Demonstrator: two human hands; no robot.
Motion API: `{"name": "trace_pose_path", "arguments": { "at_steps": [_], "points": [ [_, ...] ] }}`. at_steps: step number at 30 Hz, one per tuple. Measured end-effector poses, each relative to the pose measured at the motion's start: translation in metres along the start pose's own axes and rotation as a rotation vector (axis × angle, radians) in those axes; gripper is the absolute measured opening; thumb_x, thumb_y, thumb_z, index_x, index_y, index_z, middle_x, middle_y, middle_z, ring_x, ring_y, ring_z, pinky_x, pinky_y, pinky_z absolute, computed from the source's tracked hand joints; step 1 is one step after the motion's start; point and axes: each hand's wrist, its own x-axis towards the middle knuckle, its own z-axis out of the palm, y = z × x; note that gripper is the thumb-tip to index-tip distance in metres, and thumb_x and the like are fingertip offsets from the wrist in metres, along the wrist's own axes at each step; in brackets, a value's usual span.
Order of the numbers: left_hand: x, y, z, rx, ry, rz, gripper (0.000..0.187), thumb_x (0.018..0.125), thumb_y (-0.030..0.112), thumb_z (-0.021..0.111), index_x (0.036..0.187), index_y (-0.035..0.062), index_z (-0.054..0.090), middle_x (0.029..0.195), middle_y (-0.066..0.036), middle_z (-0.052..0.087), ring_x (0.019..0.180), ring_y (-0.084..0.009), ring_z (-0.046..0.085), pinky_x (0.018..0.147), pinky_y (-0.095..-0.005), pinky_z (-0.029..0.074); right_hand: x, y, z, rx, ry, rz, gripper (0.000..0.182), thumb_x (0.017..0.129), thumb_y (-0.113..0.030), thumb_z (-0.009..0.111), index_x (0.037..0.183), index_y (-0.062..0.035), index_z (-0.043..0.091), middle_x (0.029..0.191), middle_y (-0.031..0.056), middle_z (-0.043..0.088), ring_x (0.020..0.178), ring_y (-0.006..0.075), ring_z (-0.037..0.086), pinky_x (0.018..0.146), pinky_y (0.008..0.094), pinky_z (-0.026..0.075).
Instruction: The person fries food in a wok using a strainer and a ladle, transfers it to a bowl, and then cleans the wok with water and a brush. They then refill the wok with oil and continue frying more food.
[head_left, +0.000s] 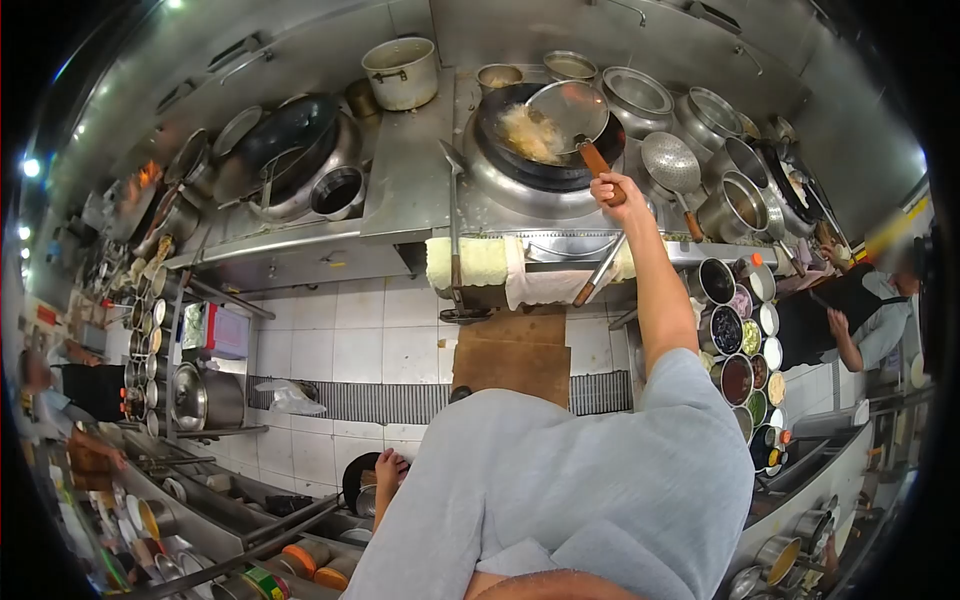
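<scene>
My right hand (pixel 620 195) is closed round the wooden handle (pixel 597 160) of a round mesh strainer (pixel 575 110). The strainer is over the right side of a black wok (pixel 492 125), where pale food (pixel 533 133) sits in bubbling liquid. Low on my left side, my left hand (pixel 388 468) has its fingers curled beside a dark round vessel (pixel 356 482). Whether it grips anything there is hidden from me. A perforated ladle (pixel 671 163) with a wooden handle rests right of the wok.
A second wok (pixel 290 135) and a tall pot (pixel 401 75) stand to the left. Folded cloths (pixel 453 263) lie on the stove's front edge. Containers of ingredients (pixel 735 330) line the right side, with a person (pixel 850 315) beyond. Brown cardboard (pixel 512 352) covers some floor.
</scene>
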Motion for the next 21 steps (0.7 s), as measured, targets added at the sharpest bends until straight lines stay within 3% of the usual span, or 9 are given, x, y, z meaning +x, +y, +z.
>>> {"name": "trace_pose_path", "arguments": {
  "at_steps": [1,4,7,12,16,21],
  "points": [
    [0.0,0.001,0.001,0.008,-0.005,0.002,0.038,0.089,0.013,0.054,0.126,0.0076,0.046,0.088,-0.009,0.059,0.07,-0.0192,0.059,0.056,-0.0335,0.05,-0.004,0.001,0.002,0.082,0.002,0.042,0.025,0.081,0.004,0.053,0.097,-0.0071,0.036,0.07,0.0068,0.043,0.051,0.0108,0.044,0.04,0.0208,0.037],
    [0.006,-0.017,0.0,0.064,-0.032,-0.038,0.038,0.089,0.013,0.054,0.126,0.0083,0.046,0.088,-0.009,0.06,0.07,-0.0195,0.059,0.056,-0.0339,0.05,-0.017,0.013,0.011,-0.041,-0.017,0.023,0.023,0.082,0.003,0.052,0.1,-0.0034,0.039,0.077,0.0087,0.045,0.051,0.0099,0.041,0.041,0.02,0.037],
    [0.021,-0.056,-0.012,0.186,-0.066,-0.06,0.038,0.09,0.013,0.054,0.126,0.009,0.046,0.088,-0.008,0.06,0.07,-0.0197,0.06,0.055,-0.0343,0.05,-0.043,0.034,0.031,-0.365,-0.02,-0.129,0.035,0.081,0.004,0.051,0.112,-0.0079,0.041,0.077,0.0075,0.045,0.052,0.0091,0.042,0.039,0.0208,0.035],
    [0.039,-0.094,-0.024,0.313,-0.109,-0.067,0.037,0.09,0.014,0.053,0.126,0.0103,0.047,0.088,-0.008,0.06,0.071,-0.0201,0.06,0.054,-0.035,0.05,-0.083,0.062,0.062,-0.855,0.165,-0.298,0.065,0.08,0.005,0.05,0.138,-0.0184,0.034,0.077,0.0031,0.045,0.052,0.0073,0.042,0.038,0.0216,0.034],
    [0.052,-0.078,-0.026,0.323,-0.149,-0.074,0.036,0.09,0.014,0.053,0.126,0.0113,0.047,0.088,-0.008,0.06,0.071,-0.0204,0.061,0.054,-0.0356,0.05,-0.097,0.078,0.081,-1.031,0.229,-0.365,0.077,0.08,0.004,0.05,0.148,-0.0217,0.025,0.076,0.0005,0.043,0.05,0.0067,0.041,0.038,0.0216,0.033],
    [0.064,-0.015,-0.012,0.223,-0.193,-0.097,0.036,0.09,0.014,0.053,0.125,0.0125,0.047,0.088,-0.008,0.06,0.071,-0.0208,0.062,0.053,-0.0363,0.051,-0.113,0.094,0.094,-1.037,0.267,-0.378,0.076,0.08,0.004,0.05,0.147,-0.0212,0.026,0.077,0.0006,0.043,0.05,0.0068,0.041,0.038,0.0213,0.032]
  ]
}}
